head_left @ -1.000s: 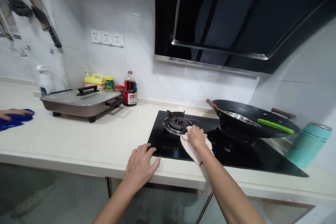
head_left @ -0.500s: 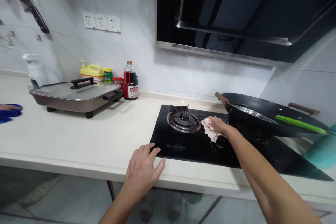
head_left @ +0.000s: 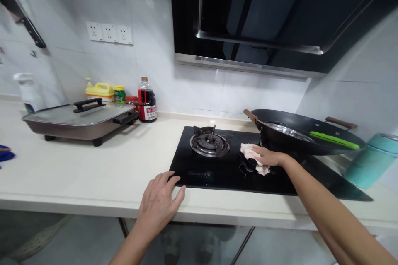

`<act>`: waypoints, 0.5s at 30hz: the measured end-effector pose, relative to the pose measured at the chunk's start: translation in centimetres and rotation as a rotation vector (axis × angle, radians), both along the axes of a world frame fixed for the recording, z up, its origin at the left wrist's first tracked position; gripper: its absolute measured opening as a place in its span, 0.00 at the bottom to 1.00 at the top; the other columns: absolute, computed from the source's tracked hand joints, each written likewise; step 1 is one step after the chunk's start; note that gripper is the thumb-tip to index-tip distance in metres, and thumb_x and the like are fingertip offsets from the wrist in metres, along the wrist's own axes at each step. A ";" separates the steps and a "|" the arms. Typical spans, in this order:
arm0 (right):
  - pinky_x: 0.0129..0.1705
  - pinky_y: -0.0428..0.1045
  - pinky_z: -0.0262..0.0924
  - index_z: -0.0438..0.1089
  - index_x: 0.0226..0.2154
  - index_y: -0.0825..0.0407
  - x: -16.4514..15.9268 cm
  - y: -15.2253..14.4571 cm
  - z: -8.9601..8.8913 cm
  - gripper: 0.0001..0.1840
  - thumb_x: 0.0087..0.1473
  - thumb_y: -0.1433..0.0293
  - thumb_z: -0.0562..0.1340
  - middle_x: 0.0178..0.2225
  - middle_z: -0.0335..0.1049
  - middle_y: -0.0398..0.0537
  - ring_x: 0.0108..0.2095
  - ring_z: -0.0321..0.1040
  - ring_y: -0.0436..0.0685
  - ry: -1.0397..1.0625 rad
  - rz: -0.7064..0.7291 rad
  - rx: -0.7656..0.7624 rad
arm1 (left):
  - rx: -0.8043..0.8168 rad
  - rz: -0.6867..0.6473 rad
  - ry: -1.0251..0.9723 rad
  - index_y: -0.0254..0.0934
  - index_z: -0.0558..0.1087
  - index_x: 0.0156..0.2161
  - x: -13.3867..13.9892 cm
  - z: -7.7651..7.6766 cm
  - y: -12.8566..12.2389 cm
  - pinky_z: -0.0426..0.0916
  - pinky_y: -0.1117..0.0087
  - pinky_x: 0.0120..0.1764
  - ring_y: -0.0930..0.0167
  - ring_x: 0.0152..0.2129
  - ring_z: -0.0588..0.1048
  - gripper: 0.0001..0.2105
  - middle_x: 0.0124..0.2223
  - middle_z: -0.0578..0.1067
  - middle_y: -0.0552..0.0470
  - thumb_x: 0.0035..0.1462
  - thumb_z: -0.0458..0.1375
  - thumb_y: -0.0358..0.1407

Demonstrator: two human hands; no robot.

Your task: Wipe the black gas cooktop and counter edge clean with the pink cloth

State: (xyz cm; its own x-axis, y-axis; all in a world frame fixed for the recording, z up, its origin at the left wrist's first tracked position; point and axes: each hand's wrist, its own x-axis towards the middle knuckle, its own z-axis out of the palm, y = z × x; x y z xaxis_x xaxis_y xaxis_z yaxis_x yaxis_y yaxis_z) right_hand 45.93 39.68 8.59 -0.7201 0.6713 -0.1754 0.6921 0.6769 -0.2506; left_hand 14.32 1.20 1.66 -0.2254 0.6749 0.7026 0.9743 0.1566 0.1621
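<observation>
Crumpled pale pink cloth [head_left: 248, 150], gripped by the right hand [head_left: 264, 156], lies on the black glass cooktop [head_left: 199, 182] near the round metal burner [head_left: 209, 145], presumably pressed for firm contact, while the left hand [head_left: 160, 198], spread and holding nothing, rests by the white table [head_left: 93, 169]'s front edge, likely for balance.

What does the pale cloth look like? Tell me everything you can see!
The cloth is pale pinkish white, looks soft, and is crumpled into uneven folds. It lies on the shiny black cooktop, right of the bare burner and in front of the left side of the wok. The right hand covers part of it from above.
</observation>
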 end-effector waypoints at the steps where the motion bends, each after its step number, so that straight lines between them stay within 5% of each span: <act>1: 0.74 0.62 0.37 0.59 0.70 0.50 0.5 -0.2 0.0 0.48 0.56 0.40 0.57 0.72 0.48 0.53 0.73 0.38 0.72 0.002 0.023 -0.012 | 0.004 0.000 0.006 0.40 0.78 0.48 0.0 0.0 0.0 0.72 0.55 0.48 0.58 0.48 0.77 0.13 0.53 0.78 0.44 0.65 0.56 0.43; 7: 0.74 0.64 0.30 0.45 0.74 0.49 3.5 -0.3 -0.3 0.56 0.53 0.43 0.63 0.75 0.30 0.52 0.74 0.26 0.70 0.047 0.142 -0.058 | 0.009 0.009 0.058 0.40 0.78 0.47 -0.3 0.0 0.2 0.71 0.55 0.48 0.59 0.48 0.77 0.14 0.53 0.79 0.44 0.66 0.55 0.44; 15: 0.66 0.59 0.56 0.71 0.60 0.48 0.9 0.5 0.4 0.44 0.39 0.57 0.72 0.60 0.67 0.53 0.61 0.62 0.70 0.143 0.198 0.007 | -0.002 0.000 0.088 0.41 0.78 0.47 -0.7 -0.1 0.2 0.72 0.55 0.48 0.58 0.48 0.77 0.15 0.53 0.79 0.45 0.66 0.55 0.47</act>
